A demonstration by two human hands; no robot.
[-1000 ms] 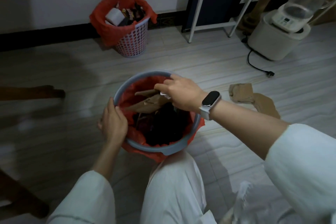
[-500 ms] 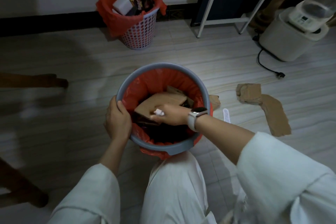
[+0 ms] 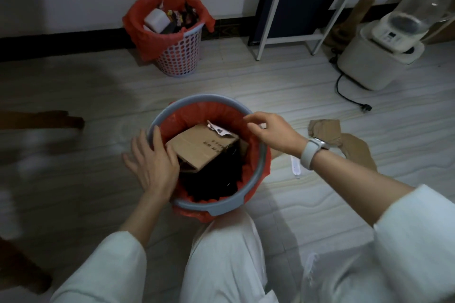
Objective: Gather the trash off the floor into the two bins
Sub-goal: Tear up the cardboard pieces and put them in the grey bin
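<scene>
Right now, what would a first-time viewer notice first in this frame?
The grey bin with a red liner sits in the centre, between both hands, with a cardboard box lying on its dark contents. The left hand rests on its rim; the right hand hovers open above the far edge. Brown cardboard scraps lie on the floor to the right, and a full perforated basket stands by the wall.

There is a single view, from a camera worn on the person's head, tilted steeply down and forward at the grey bin (image 3: 209,206) lined with a red bag, which stands close below the lens at frame centre. Beyond that bin the view reaches the wall, where a perforated basket (image 3: 178,56) stands. Nearer than the bin, white-clad knees fill the bottom edge. Left of the bin the floor (image 3: 246,81) is dim and perhaps motion-blurred.
</scene>
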